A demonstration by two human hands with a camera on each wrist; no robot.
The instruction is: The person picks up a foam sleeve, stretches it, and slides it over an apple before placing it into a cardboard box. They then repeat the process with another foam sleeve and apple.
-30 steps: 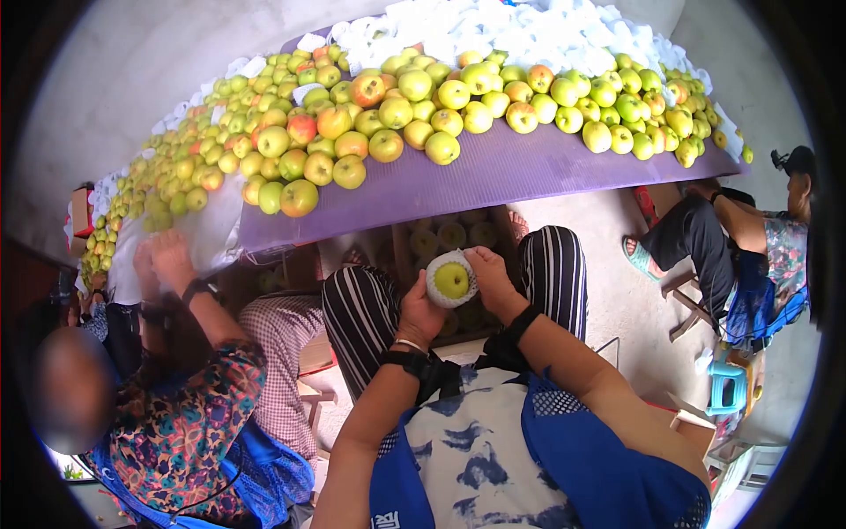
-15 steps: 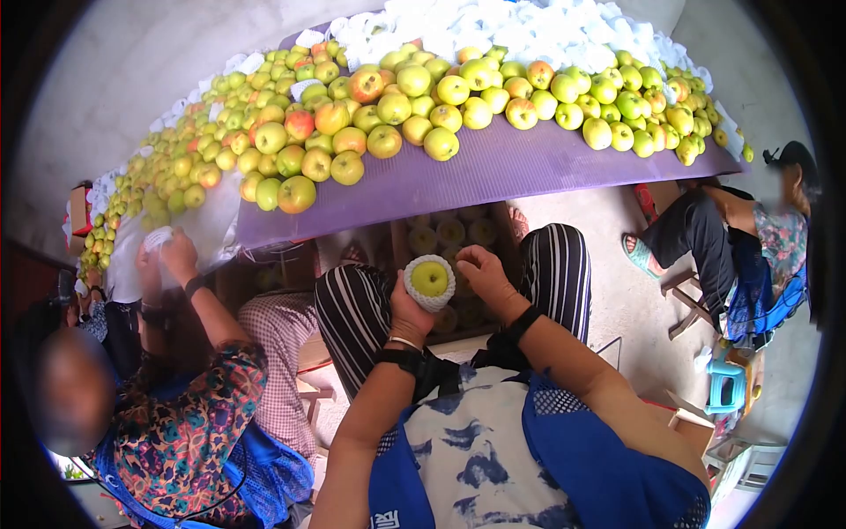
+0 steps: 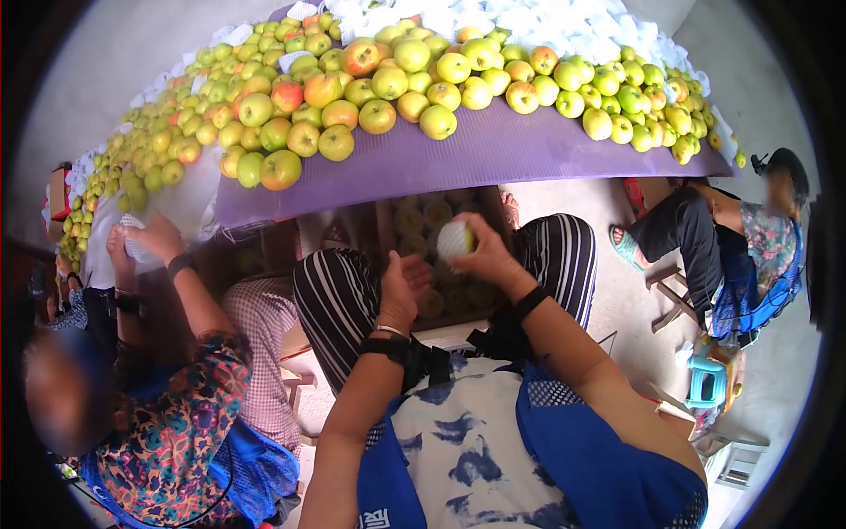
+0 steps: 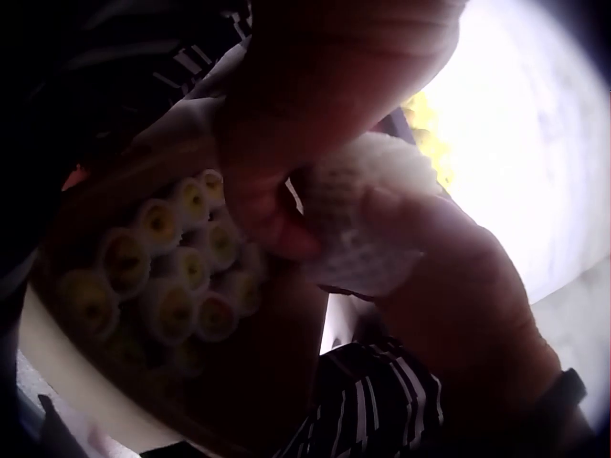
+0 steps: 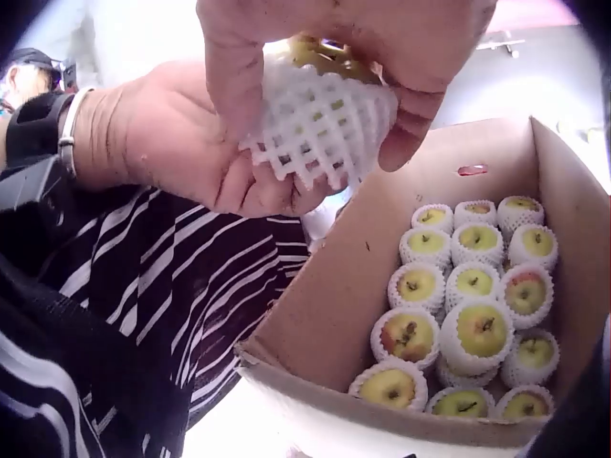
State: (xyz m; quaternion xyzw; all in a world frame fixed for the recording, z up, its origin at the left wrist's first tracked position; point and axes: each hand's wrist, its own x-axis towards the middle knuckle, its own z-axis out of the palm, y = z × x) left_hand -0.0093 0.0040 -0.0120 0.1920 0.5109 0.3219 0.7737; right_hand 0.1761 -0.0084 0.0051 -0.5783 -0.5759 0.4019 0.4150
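Note:
My right hand (image 3: pixel 490 254) grips an apple in a white foam net (image 3: pixel 455 241) between thumb and fingers. In the right wrist view the net (image 5: pixel 320 124) wraps most of the apple, with a yellowish part bare near the palm. My left hand (image 3: pixel 405 284) is close beside it on the left, palm turned toward the apple, fingers loosely extended and holding nothing. Below both hands, between the knees, a cardboard box (image 5: pixel 320 301) contains rows of netted apples (image 5: pixel 474 281), stems up; one netted apple (image 5: pixel 477 334) sits higher than its neighbours.
A purple-covered table (image 3: pixel 352 181) ahead bears a large pile of bare apples (image 3: pixel 388 84), with white foam nets (image 3: pixel 493 22) heaped behind. To the left, a seated person (image 3: pixel 176 423) handles a white net. Another person (image 3: pixel 762 238) sits at right, near a blue stool (image 3: pixel 707 381).
The netted apple has passed from my left hand to my right, moving right and up and tipping over. My left hand has let go. The view has shifted slightly.

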